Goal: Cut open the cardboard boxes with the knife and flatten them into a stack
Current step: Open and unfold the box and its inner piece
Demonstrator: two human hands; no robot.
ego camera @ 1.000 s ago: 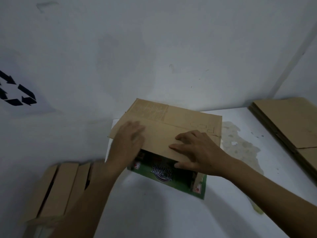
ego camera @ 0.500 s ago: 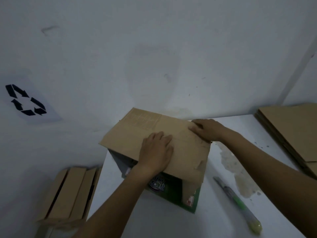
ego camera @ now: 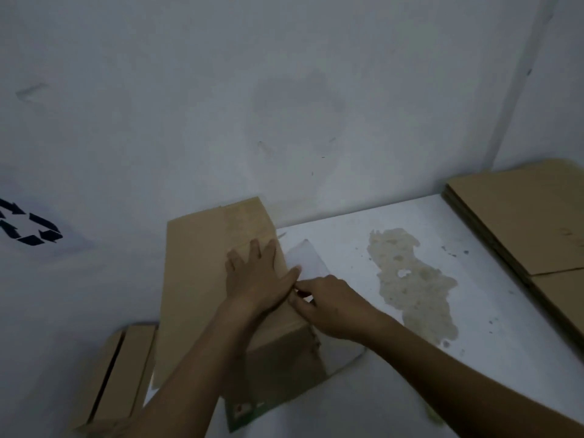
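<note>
A brown cardboard box [ego camera: 196, 279] with a green printed side [ego camera: 246, 409] lies on the white table [ego camera: 395, 390] against the wall. My left hand [ego camera: 256, 276] presses flat on its top, fingers straight and spread. My right hand [ego camera: 328, 308] is at the box's right top edge with fingers curled, pinching there just below my left thumb. A pale translucent strip [ego camera: 305, 257], which looks like clear tape, stands up from that edge. No knife is in view.
A stack of flattened cardboard [ego camera: 521, 222] lies at the table's right back corner. More brown boxes [ego camera: 117, 374] stand below the table's left edge. A beige stain [ego camera: 410, 279] marks the tabletop. A recycling sign [ego camera: 28, 226] is on the wall.
The box has been turned so its long side runs away from me. My right hand came from the far corner to the near right edge and pinches there. The knife has left the view.
</note>
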